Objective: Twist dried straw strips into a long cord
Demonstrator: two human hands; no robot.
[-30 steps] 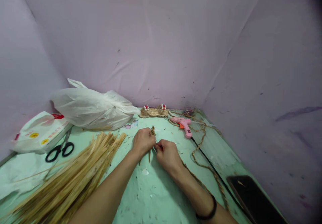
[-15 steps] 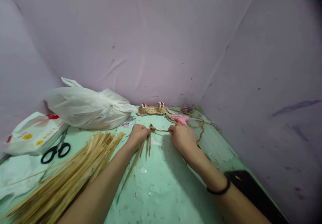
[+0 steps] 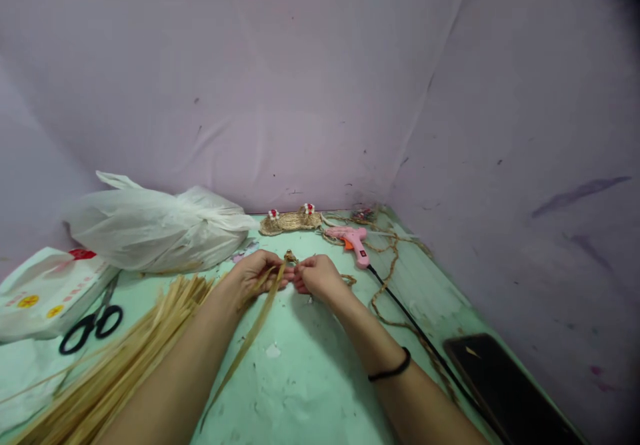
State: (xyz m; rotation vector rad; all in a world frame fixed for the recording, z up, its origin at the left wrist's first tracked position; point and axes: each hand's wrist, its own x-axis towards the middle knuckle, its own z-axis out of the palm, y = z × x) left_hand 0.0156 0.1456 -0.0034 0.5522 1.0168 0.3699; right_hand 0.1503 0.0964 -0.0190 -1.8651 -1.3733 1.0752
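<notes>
My left hand (image 3: 256, 274) is closed over a small knotted piece of straw (image 3: 289, 256), whose top shows just above the fingertips. Pale flat straw strips (image 3: 256, 328) trail from this hand down across the table toward me. Close against it, my right hand (image 3: 319, 276) is pinched at the same piece. A twisted straw cord (image 3: 349, 279) comes out beyond the right hand, though the exact spot it grips is hidden by the fingers. Beneath my left forearm lies a thick bundle of dry straw (image 3: 135, 352).
Behind my hands sits a woven straw piece (image 3: 291, 222) with red-and-white bead flowers. At right are a pink glue gun (image 3: 356, 238), its black cable (image 3: 410, 312) and a dark phone (image 3: 505, 385). Scissors (image 3: 93, 325), a white box (image 3: 55, 292) and a plastic bag (image 3: 165, 232) lie left.
My right hand has come left to meet my left hand; the cord that was stretched between them is no longer taut. The left palm has turned upward. The whole view has shifted slightly.
</notes>
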